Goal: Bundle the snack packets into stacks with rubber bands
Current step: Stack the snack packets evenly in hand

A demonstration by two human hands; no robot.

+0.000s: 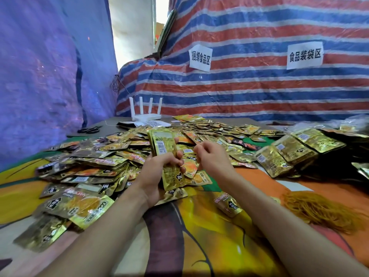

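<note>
Gold foil, crinkled and glossy: the stack of packets [162, 154] stood on end in the left hand [159, 172], whose fingers curled round its lower half; the right hand [211, 156] sat just beside it, apart from the left, fingers curled; whether it pinched a band or a packet could not be told.

Judgement: packets light, flat and slippery against each other; the stack likely to fan or slide unless squeezed across its faces; best hold at the waist, thumb on one face and fingers on the other, leaving both ends free for a band.

Loose packets [89, 162] lay heaped beyond and to the left of the hands; bundled stacks [289, 154] lay in a row to the right of the right hand; a heap of orange rubber bands [319, 210] lay nearer the body, right of the right forearm.

Surface: a printed orange-and-yellow cloth [199, 226], soft by the look of it.

Beyond the pile: a white router [146, 114] and scissors [89, 129]; a striped tarp [259, 86] ahead, carrying paper signs [200, 57]; a blue tarp [40, 76] to the left.
</note>
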